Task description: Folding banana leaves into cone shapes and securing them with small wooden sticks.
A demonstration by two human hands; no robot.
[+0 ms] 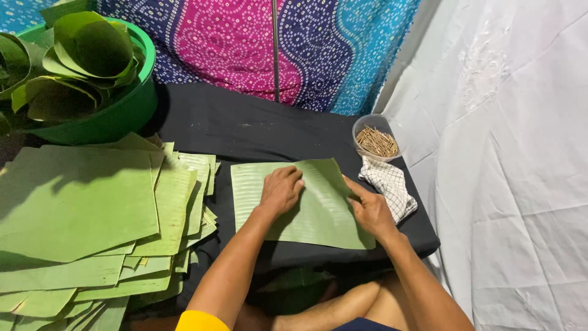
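A rectangular green banana leaf sheet (318, 211) lies on a black cloth-covered surface (245, 129) in front of me. My left hand (280, 190) presses flat on the sheet's middle, fingers together. My right hand (367, 205) grips the sheet's right edge and folds its upper right part over toward the left. The lifted flap shows a paler underside.
A large stack of cut leaf sheets (79, 208) lies at the left. A green basin (116, 116) holds rolled leaf cones at the back left. A clear bowl of small wooden sticks (376, 140) and a checked cloth (389, 184) sit at the right. Patterned and white fabric hang behind.
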